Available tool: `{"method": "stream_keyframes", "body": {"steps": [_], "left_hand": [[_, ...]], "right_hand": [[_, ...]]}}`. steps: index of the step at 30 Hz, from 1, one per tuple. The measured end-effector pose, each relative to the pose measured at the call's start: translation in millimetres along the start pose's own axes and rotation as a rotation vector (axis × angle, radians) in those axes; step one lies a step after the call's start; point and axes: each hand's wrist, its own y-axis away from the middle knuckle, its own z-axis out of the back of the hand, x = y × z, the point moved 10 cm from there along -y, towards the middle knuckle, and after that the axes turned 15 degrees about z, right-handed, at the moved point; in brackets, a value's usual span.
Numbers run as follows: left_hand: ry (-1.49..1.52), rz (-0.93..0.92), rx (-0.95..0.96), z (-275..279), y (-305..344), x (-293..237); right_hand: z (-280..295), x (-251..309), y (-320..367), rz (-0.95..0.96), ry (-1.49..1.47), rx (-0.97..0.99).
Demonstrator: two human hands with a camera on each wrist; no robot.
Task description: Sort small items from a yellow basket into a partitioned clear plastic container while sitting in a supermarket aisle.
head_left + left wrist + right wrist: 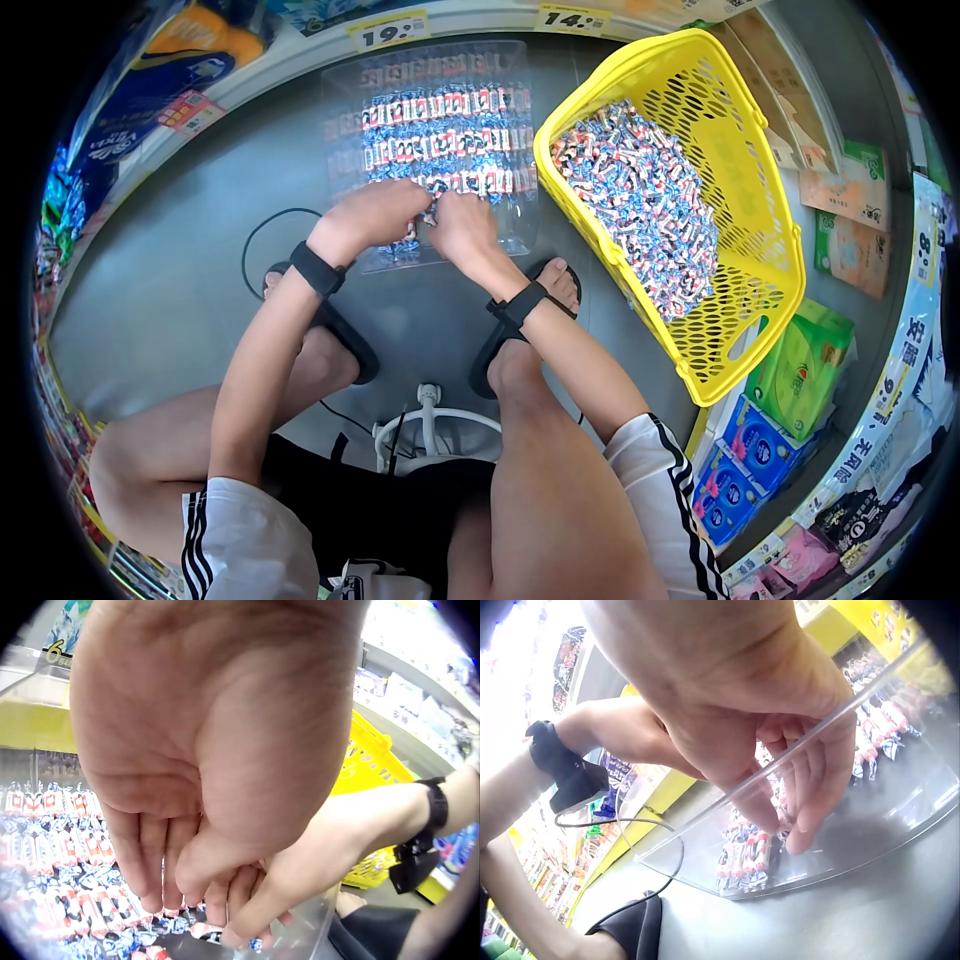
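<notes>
Wrapped candies (440,145) lie in rows inside a clear box (515,215). Both hands are close together over its near part. My left hand (378,213) points its fingers down at the candies, its thumb beside the fingertips; whether anything is between them is hidden. In the left wrist view, the left hand (217,742) hangs over the rows, and the right hand (292,874) is just beyond it. My right hand (463,228) reaches over the box's near side. In the right wrist view, the right hand (742,712) pinches a candy (783,829) between thumb and fingers.
A yellow basket (765,200) with a heap of loose candies stands right of the box. Price-tagged shelves curve around the floor, with green packs (805,365) and blue packs (745,465) at the right. A white stool base (430,425) and both feet are nearer.
</notes>
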Motion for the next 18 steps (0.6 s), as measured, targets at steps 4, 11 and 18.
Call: {"method": "stream_keyframes", "body": {"steps": [4, 11, 18], "left_hand": [[0.062, 0.003, 0.018, 0.5, 2.2, -1.2], [0.099, 0.043, 0.026, -12.1, 2.7, 5.4], [0.093, 0.019, 0.009, -20.1, 1.1, 9.2]], "right_hand": [[-17.6, -9.9, -8.3, 0.005, -0.067, -0.007], [-27.2, -6.9, -11.6, 0.043, -0.225, 0.061], [-41.0, -25.3, -18.3, 0.089, -0.171, -0.13]]}}
